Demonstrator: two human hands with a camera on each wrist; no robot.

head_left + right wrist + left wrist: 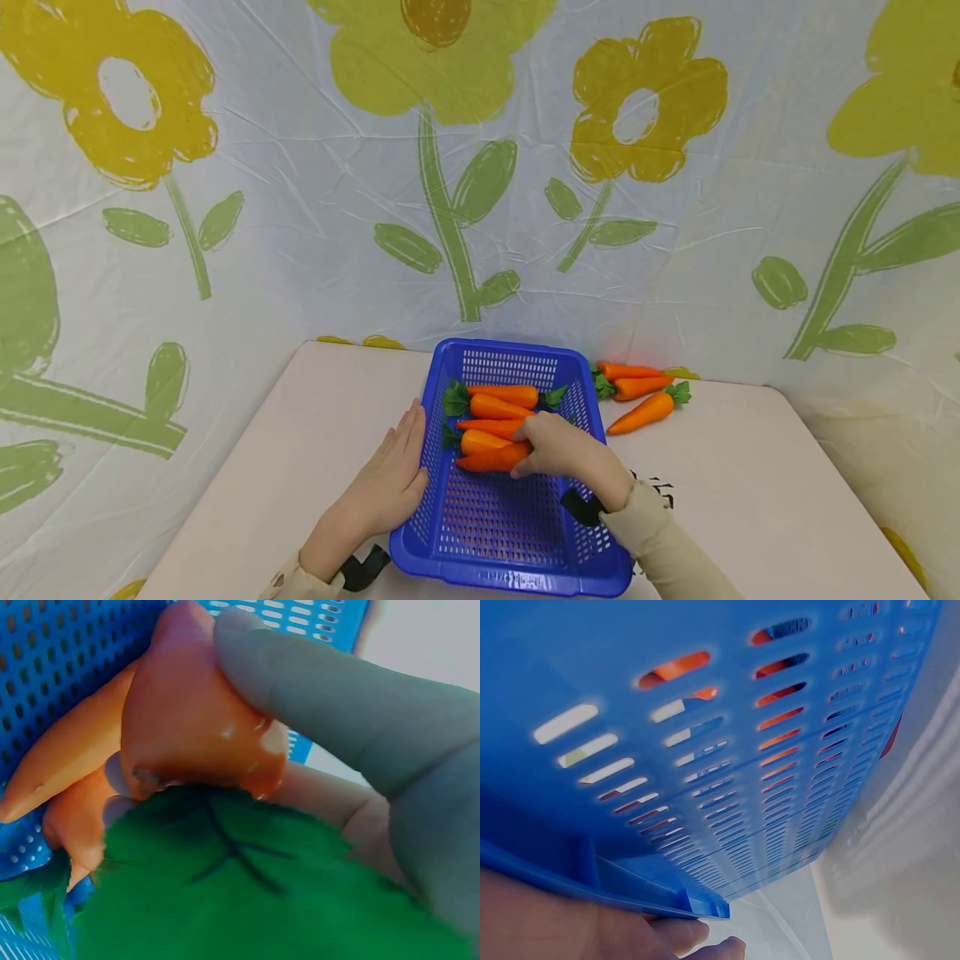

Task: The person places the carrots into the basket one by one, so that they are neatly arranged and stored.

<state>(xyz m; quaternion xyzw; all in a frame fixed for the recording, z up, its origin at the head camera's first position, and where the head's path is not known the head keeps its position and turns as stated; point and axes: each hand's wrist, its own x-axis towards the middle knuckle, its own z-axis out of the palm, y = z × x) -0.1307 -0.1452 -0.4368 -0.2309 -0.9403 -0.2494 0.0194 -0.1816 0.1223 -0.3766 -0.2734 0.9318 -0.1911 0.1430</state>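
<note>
A blue plastic basket (513, 579) with slotted walls stands on the table, several orange carrots (498, 407) with green leafy tops lying across its far half. Inside it my right hand (558, 447) grips the nearest carrot (491, 459). In the right wrist view, thumb and fingers curl round this carrot (202, 712) just by its green leaf (247, 877). Against the basket's left outer side lies my left hand (390, 471), its fingers straight. The left wrist view shows that hand (592, 930) under the basket's rim (630, 900).
Right of the basket, on the pale table (262, 442), lie more carrots (647, 412), some close to its far right corner. A white cloth (300, 208) printed with yellow flowers hangs behind the table and along both sides. Dark marks (660, 492) show on the table.
</note>
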